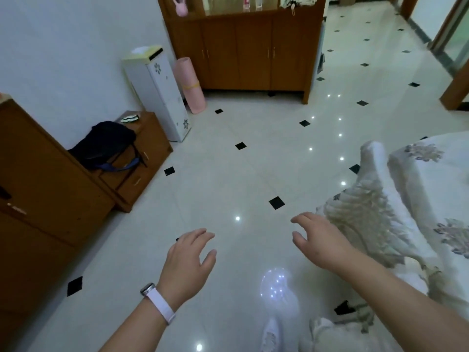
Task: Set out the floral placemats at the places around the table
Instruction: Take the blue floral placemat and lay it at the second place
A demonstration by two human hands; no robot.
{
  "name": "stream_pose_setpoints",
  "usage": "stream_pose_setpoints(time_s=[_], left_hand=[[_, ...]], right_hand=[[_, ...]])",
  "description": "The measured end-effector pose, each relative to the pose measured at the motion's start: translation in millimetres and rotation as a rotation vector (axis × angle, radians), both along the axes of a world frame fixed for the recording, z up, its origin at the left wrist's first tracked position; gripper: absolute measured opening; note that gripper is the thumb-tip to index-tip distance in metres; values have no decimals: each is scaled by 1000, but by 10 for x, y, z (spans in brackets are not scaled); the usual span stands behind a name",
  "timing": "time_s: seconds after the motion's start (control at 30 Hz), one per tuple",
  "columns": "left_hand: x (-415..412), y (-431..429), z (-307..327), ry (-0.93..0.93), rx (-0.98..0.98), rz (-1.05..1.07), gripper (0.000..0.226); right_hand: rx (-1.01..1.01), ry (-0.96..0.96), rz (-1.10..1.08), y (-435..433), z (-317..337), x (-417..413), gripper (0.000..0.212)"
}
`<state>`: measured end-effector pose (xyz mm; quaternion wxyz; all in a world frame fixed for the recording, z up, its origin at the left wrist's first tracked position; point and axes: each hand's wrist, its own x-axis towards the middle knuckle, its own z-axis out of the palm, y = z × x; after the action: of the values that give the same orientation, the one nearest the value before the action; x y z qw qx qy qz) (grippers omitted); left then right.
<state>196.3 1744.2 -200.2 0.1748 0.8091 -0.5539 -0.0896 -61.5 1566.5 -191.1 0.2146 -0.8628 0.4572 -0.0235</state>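
Observation:
Both my hands reach forward over the shiny tiled floor and hold nothing. My left hand (189,257), with a white watch on its wrist, has relaxed, slightly bent fingers. My right hand (319,240) is spread loosely, just left of a white fringed cloth (365,219) that hangs off the table edge. The table (446,189) at the right is covered in white fabric with grey-pink flower prints. No separate placemat can be made out.
A brown wooden cabinet (45,184) with a dark bag (106,144) on its lower step stands at the left. A white floral-print unit (162,97) and a rolled pink mat (190,85) lean by the far sideboard (243,49). White fabric (327,334) lies near my feet.

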Motion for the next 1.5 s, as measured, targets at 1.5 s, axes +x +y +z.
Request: stream_pose_setpoints(time_s=[1.5], left_hand=[[2421,-7114,-8,-20,-92,-703,50]], right_hand=[[-79,195,-651,-4877,234,1631,43]])
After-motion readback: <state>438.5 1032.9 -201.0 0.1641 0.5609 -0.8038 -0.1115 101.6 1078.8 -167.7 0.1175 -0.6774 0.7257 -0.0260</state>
